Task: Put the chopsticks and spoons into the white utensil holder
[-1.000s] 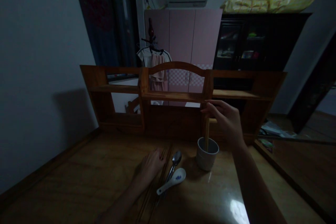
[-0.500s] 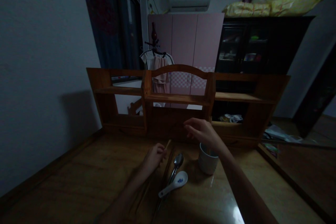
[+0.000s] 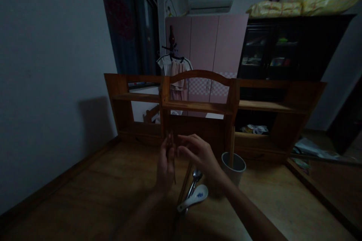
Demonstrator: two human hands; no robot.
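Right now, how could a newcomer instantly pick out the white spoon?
In front of the wooden shelf unit, find the pale cup. Left of it and nearer the camera lies the white spoon; its blue mark sets it apart from the metal spoon just beyond.

Wall AC (image 3: pixel 210 0) above pink wardrobe (image 3: pixel 203 41); wht T-shirt (image 3: pixel 166 66) w/ dk trim hung in front; yel. bag (image 3: pixel 273 9) atop blk glass-door cabinet (image 3: pixel 309 51), R.

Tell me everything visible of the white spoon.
The white spoon looks ceramic, with a blue motif in its bowl and what seems a small hole near the handle's end. It lies bowl up, handle toward the near left, apparently resting across the metal spoon. Neither the left hand nor the right hand touches it.
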